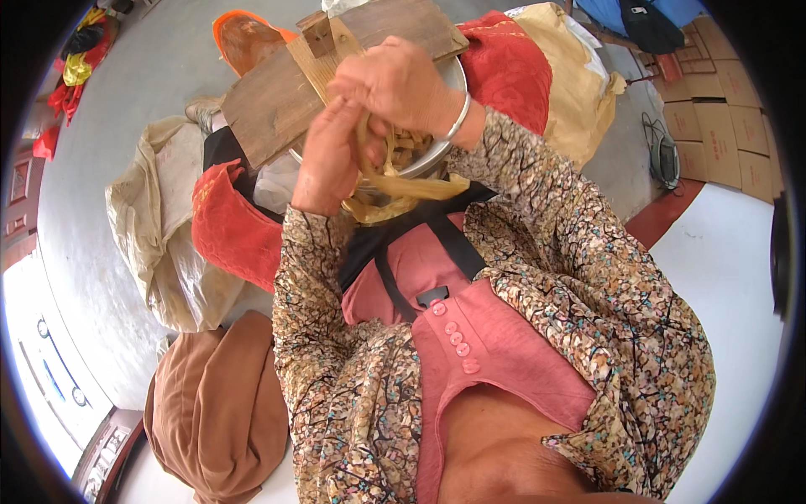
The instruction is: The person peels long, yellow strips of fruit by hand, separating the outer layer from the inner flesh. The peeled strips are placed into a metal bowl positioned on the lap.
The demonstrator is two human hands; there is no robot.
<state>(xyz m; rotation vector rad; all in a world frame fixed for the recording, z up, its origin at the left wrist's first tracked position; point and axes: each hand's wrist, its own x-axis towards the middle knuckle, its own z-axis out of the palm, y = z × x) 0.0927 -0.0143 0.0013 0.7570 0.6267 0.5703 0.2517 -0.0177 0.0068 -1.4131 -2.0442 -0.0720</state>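
My left hand (329, 160) is closed on a yellowish, translucent strip (386, 181) that loops down over the front rim of a round metal basin (457, 76). My right hand (395, 80) is closed just above it, its fingertips meeting my left fingers on the strip, in front of an upright wooden piece (311, 63). That piece stands on a brown wooden board (260, 109) lying across the basin. Short yellowish pieces (410, 147) show inside the basin; some are hidden behind my hands. More of the strip hangs in loose folds at the basin's front.
Red cloths (235, 227) lie either side of the basin. An orange container (239, 38) is behind the board. A pale sack (168, 218) and brown cloth (214, 403) lie at left; a tan sack (571, 84), grey bucket (663, 160) and stacked cartons (726, 109) at right.
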